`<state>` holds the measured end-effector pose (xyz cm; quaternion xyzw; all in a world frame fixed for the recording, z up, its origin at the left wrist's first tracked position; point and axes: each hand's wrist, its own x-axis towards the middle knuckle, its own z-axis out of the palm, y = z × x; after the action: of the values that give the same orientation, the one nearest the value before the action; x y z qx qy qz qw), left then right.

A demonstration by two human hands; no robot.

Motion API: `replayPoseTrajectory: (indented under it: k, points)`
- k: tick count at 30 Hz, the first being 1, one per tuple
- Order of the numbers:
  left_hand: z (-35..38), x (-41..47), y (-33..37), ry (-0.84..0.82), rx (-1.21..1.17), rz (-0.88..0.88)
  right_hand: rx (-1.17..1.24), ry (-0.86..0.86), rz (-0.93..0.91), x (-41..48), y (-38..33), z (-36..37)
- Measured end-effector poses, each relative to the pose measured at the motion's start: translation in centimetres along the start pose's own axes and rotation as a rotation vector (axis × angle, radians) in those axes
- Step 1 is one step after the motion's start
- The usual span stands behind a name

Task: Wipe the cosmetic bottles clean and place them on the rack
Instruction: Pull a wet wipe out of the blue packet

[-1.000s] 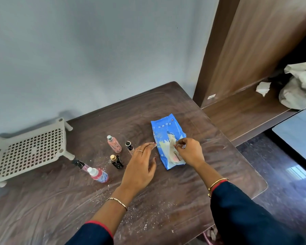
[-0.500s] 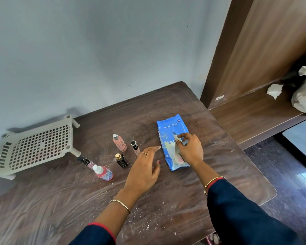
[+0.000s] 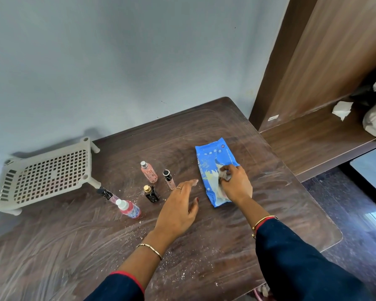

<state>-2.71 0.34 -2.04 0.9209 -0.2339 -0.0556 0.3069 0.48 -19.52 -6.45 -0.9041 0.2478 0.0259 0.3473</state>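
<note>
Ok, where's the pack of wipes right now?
In the head view the blue wipes pack lies flat on the table, right of centre, with the right hand pinching at its opening and the bottles to its left.

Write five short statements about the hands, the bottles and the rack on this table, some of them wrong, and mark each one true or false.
1. The right hand pinches at the opening of the blue wipes pack. True.
2. The rack holds two bottles. False: no bottle is on it; the bottles are on the table.
3. The left hand grips the dark gold-capped bottle. False: it is open and holds nothing.
4. White powder is scattered on the table. True.
5. The blue wipes pack lies to the left of the bottles. False: it lies to their right.
</note>
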Motion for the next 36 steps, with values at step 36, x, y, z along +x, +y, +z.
replayPoseTrajectory:
  k: [36]
  points:
    - [2.5,5.6,1.3,-0.316,0.123,0.006,0.046,-0.011,-0.183,1.1,0.1,-0.6]
